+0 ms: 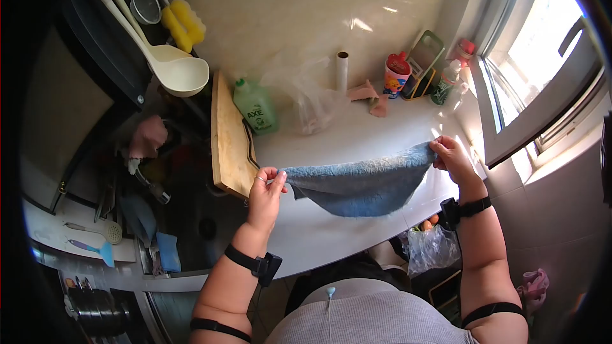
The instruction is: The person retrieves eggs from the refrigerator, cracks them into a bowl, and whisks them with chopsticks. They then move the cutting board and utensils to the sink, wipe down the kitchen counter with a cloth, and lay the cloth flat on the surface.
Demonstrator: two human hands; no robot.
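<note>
A blue cloth [363, 188] hangs stretched between my two hands above the white countertop [325, 239]. My left hand [264, 194] pinches its left corner between thumb and fingers. At the opposite corner, my right hand [452, 156] has its fingers closed on the fabric. The upper edge sags slightly, and the lower part droops in a curve. Close to my left hand stands a wooden cutting board [231, 140], with a green AXE bottle [256, 108] beside it.
Along the wall are a plastic bag [313, 105], a cardboard-cored roll [342, 71], a pink cloth [370, 97], a colourful cup [396, 75] and a clear bottle [445, 83]. An open window [542, 102] juts in at right. A sink [201, 229] lies left; a white ladle [182, 76] hangs above.
</note>
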